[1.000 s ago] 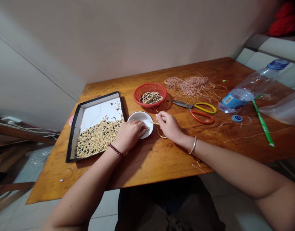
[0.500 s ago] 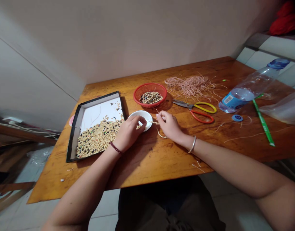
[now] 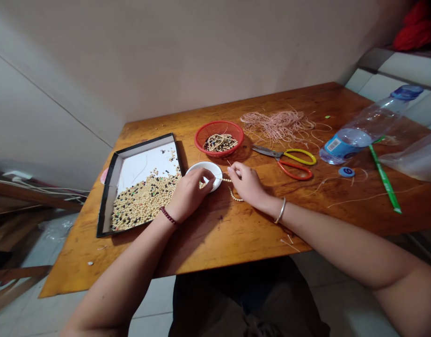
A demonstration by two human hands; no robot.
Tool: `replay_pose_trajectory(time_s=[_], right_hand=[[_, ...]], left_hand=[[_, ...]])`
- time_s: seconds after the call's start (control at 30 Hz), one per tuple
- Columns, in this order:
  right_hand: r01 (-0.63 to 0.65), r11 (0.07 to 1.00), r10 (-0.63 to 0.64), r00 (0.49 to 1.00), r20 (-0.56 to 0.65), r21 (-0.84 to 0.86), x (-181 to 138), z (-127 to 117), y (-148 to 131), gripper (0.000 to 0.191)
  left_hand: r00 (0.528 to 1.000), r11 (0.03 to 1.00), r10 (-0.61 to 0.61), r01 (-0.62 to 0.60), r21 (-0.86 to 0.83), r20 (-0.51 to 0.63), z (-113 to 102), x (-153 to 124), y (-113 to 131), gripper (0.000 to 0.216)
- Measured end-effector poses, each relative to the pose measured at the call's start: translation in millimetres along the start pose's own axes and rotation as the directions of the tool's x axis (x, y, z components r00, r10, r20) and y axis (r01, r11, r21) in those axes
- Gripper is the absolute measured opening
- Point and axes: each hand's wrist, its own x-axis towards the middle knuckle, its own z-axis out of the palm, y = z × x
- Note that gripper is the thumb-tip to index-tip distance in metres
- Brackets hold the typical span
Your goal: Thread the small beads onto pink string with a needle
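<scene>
Over the left rim of a small white dish (image 3: 215, 167), my left hand (image 3: 190, 189) is closed in a pinch; what sits between its fingertips is too small to make out. My right hand (image 3: 248, 183), right of the dish, is shut on a string of beads (image 3: 235, 195). Pale round beads run along the string, part of it hanging in a curve to the table. A thin thread end sticks up above the right fingers. Left of my left hand lies a black-edged tray (image 3: 138, 171) of loose cream and dark beads.
Behind the dish stands a red plastic basket (image 3: 219, 125) with beaded strands. Scissors (image 3: 288, 161) with yellow and red handles lie to the right, below a heap of pink string (image 3: 276, 125). Farther right are a water bottle (image 3: 352, 140), a blue cap (image 3: 346, 172) and a green strip (image 3: 385, 180).
Almost nothing differs. The fingers of both hands have shifted very slightly at the string and dish; the tray, basket and scissors stay in place.
</scene>
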Motion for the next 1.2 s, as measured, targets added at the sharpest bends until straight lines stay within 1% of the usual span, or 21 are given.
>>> replay_pose_trajectory(time_s=[0.13, 0.27, 0.43, 0.93, 1.2], right_hand=[[0.000, 1.000, 0.000, 1.000, -0.011, -0.002, 0.1, -0.4, 0.5, 0.026], [0.001, 0.999, -0.001, 1.000, 0.001, 0.038, 0.2, 0.3, 0.5, 0.026], [-0.036, 0.998, 0.036, 0.999, 0.006, 0.047, 0.6, 0.4, -0.2, 0.027], [-0.030, 0.999, 0.029, 0.999, 0.013, 0.037, 1.7, 0.9, 2.2, 0.027], [-0.032, 0.999, 0.032, 0.999, 0.012, 0.041, 1.1, -0.3, 0.3, 0.027]], left_hand=[[0.999, 0.999, -0.036, 0.036, -0.025, -0.001, -0.6, -0.2, 0.6, 0.006], [0.998, 0.997, -0.061, 0.062, -0.041, 0.021, -0.9, -0.3, -0.2, 0.008], [0.998, 0.996, -0.066, 0.067, -0.058, 0.023, -0.8, -0.1, -0.7, 0.009], [0.995, 0.992, -0.085, 0.090, -0.088, 0.058, -1.6, 1.3, 1.7, 0.012], [0.996, 0.994, -0.082, 0.085, -0.075, 0.042, -0.7, 2.0, 2.5, 0.013]])
